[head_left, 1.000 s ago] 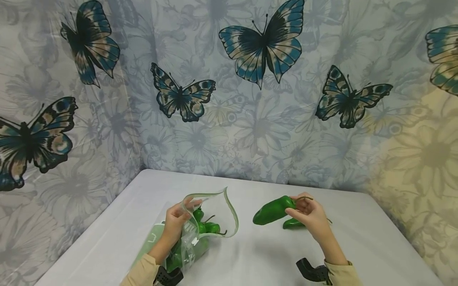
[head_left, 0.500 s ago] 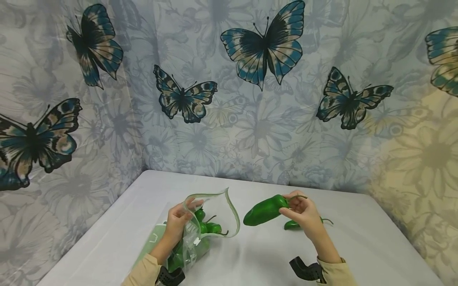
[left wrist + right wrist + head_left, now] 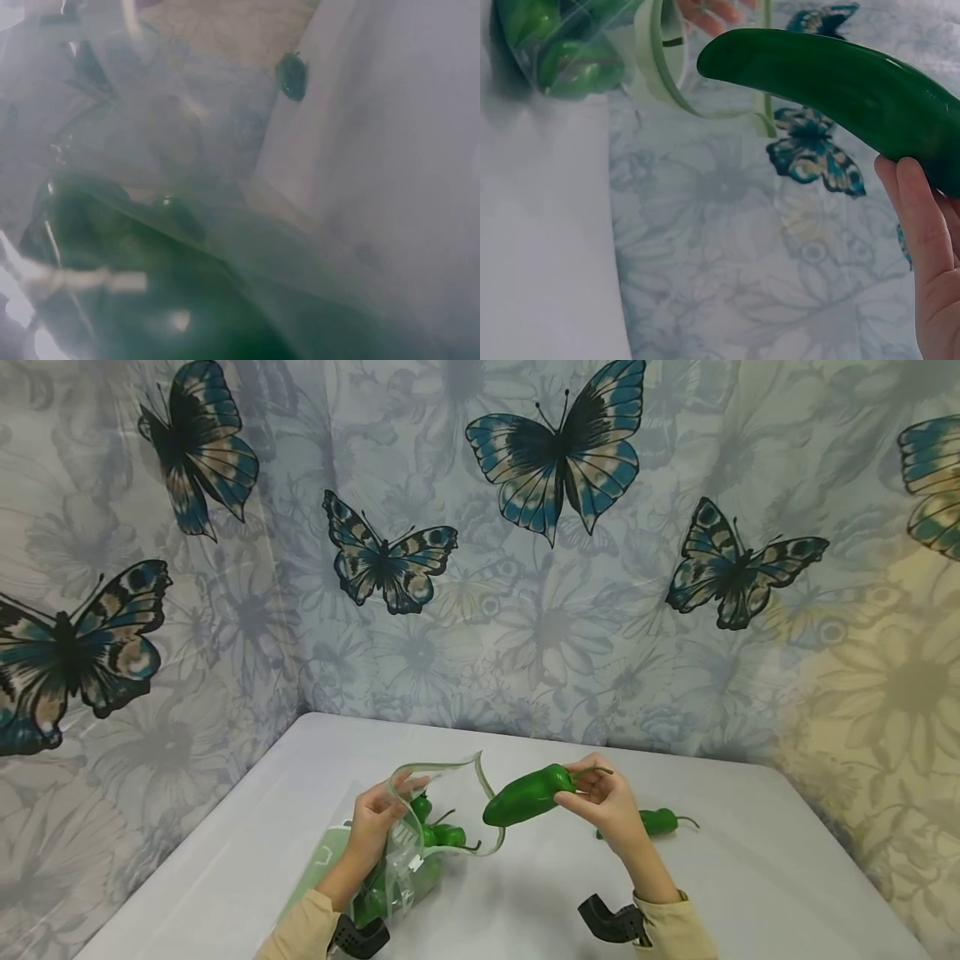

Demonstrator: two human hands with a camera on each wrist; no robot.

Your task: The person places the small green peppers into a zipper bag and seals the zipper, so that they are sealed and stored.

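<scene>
My left hand (image 3: 369,827) grips the rim of a clear zip bag (image 3: 397,893), whose green-edged mouth (image 3: 656,75) gapes to the right. Several green peppers (image 3: 448,836) lie inside, some stems poking toward the opening. Raised above the table, my right hand (image 3: 607,802) pinches a long green pepper (image 3: 525,796) near its stem end. The pepper's tip points left and overlaps the bag's edge in the head view. From the right wrist view, the held pepper (image 3: 840,86) shows smooth and curved, fingertips under it. Plastic and green peppers (image 3: 150,285) fill much of the left wrist view.
Another green pepper (image 3: 660,822) lies on the white table (image 3: 750,860), partly behind my right forearm. A pale green flat item (image 3: 318,864) with a white mark lies at the bag's left. Butterfly-patterned cloth (image 3: 540,635) hangs behind the table.
My right hand has moved left with the pepper, bringing its tip to the bag's mouth. More of the pepper on the table now shows. My left hand stays nearly still.
</scene>
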